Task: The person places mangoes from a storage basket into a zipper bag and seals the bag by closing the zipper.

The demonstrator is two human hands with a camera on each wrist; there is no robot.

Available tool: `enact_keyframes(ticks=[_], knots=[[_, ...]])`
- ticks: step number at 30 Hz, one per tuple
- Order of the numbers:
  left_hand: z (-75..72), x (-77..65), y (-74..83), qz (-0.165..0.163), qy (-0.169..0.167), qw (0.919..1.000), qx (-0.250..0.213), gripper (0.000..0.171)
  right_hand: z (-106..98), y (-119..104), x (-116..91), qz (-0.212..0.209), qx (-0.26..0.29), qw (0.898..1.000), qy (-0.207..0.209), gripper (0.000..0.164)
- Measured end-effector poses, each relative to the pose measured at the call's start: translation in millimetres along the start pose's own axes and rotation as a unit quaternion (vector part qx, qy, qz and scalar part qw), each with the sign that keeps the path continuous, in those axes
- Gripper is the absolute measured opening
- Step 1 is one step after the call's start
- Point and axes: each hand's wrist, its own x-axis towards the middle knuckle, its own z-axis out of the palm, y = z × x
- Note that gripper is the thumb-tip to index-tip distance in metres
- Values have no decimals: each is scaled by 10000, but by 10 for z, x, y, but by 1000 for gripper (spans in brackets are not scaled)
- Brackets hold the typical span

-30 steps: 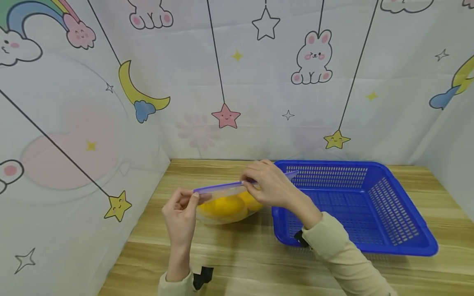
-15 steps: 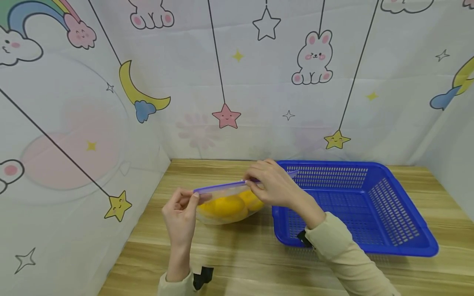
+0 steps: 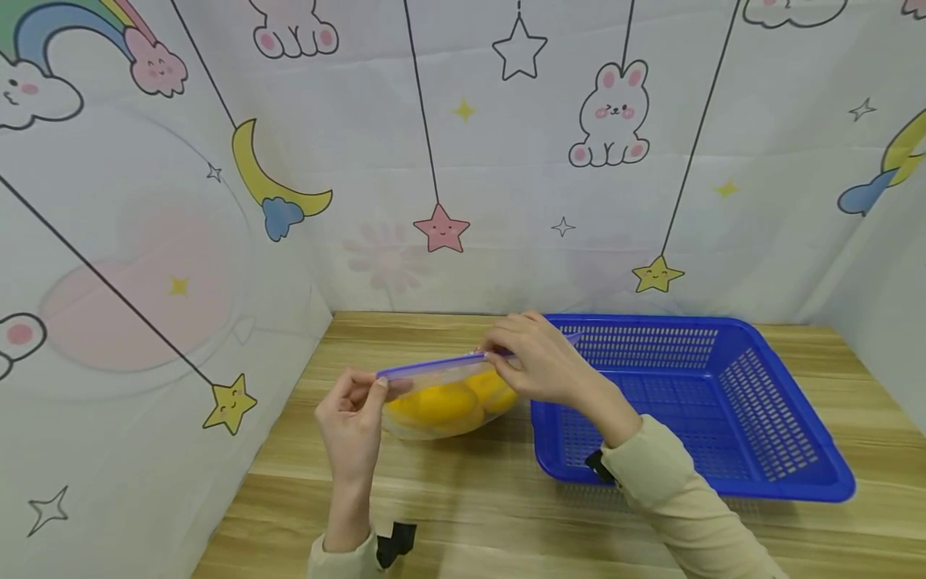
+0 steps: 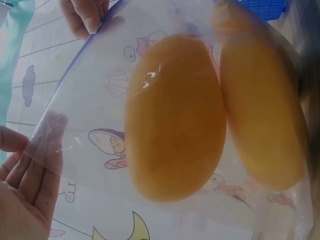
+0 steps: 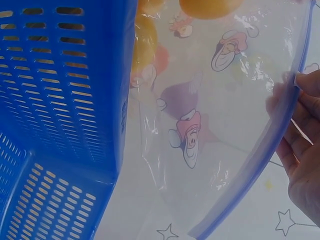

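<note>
A clear zip bag point(image 3: 441, 373) with a purple zip edge and printed cartoon figures holds several yellow oval fruits that look like mangoes point(image 4: 175, 120). My left hand point(image 3: 352, 426) pinches the left end of the zip edge between thumb and fingers. Farther right along that same edge, the thumb and fingers of my right hand point(image 3: 538, 362) pinch the purple strip. In the right wrist view the strip runs on past the right hand point(image 5: 306, 145) towards the basket side. The bag hangs tilted, with the fruits lying in its lower part.
A blue plastic basket point(image 3: 694, 487) with slotted walls stands on the wooden table point(image 3: 463, 523) to the right, and the bag's right end overlaps it in the head view. Behind and to the left hangs a white cloth point(image 3: 506, 193) printed with stars, rabbits and a moon.
My right hand has slid a little to the right along the purple zip edge. The left hand, the bag and the basket have hardly moved.
</note>
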Motion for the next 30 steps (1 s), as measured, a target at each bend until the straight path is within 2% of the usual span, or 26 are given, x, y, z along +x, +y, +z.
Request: enact_keyframes(ticks=[30], knots=[[-1,0,-2,-120,73,9998,105,13,-71,84,-94,53,-281,9996,36,6]])
